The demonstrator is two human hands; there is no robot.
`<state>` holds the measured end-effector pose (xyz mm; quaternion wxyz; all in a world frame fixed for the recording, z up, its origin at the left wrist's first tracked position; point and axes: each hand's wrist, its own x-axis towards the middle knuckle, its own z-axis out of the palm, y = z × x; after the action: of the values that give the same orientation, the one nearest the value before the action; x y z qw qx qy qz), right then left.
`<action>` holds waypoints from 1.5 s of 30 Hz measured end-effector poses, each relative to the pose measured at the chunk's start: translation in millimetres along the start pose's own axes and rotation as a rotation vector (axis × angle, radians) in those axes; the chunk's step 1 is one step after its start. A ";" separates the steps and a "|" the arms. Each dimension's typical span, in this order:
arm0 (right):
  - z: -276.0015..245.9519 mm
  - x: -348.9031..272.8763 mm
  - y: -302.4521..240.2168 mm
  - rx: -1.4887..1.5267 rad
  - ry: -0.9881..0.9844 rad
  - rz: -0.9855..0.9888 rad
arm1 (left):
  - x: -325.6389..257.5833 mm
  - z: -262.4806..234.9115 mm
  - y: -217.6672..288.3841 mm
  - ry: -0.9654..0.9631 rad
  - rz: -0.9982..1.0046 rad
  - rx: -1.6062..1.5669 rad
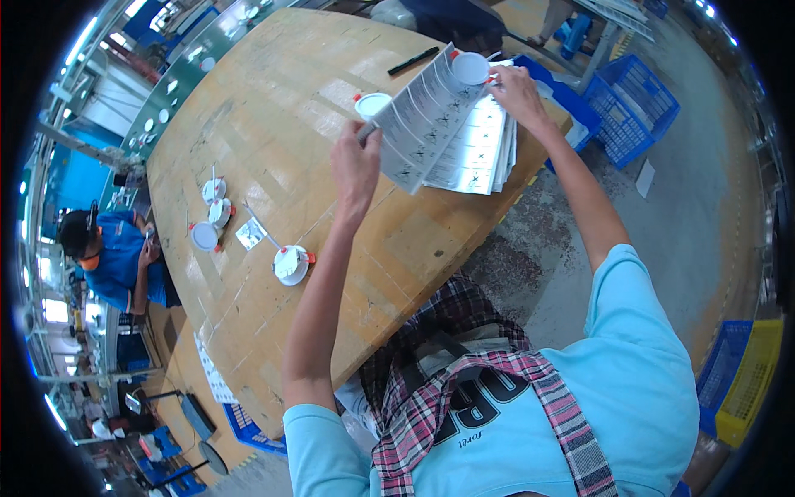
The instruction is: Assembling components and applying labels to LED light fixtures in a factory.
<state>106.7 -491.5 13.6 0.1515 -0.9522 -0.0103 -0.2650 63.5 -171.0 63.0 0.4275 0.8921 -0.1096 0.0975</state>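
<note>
Workshop floor w/ benches all round; a worn wooden tabletop [248, 108] takes up the middle. Nr its right edge lies a stack of printed sheets [487, 137], & over it a silver printed sheet [422, 108], prob. labels, is tilted up off the pile. L hand [356, 161] has thumb & fingers closed on that sheet's left side. R hand [515, 93] is half-curled at the rim of a white downlight [470, 69] w/ red clips, just by the sheet's upper end; can't tell if it grips lamp, sheet or both. Second downlight [373, 105] sits just left of the sheet, partly hidden; black marker [413, 60] lies nr the far edge. Four more downlights [204, 237] are toward the left edge, plus a small silver packet [249, 233]. Blue crate [633, 108] stands on the floor off the right edge.

Sheet looks thin & light, prob. floppy, maybe slick given the shine; could crease if pinched mid-span, so best held by opp. edges. Downlights likely light & stiff: take by the rim, as clips may snag.
</note>
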 end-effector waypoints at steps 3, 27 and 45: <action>-16.9 -8.5 -19.7 -0.018 0.149 -0.012 | -18.5 -48.0 0.7 0.066 -0.009 -0.093; -17.8 -133.5 -225.6 0.476 -0.200 -0.955 | -288.2 -191.1 -94.7 0.130 0.357 0.524; -20.4 -142.3 -214.1 0.695 -0.647 -0.570 | -294.0 -177.5 -107.5 0.015 -0.183 0.147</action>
<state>-47.3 -284.6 18.5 0.3680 -0.8385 -0.4007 0.0296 -202.1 66.7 13.9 0.3687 0.9266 -0.0173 0.0725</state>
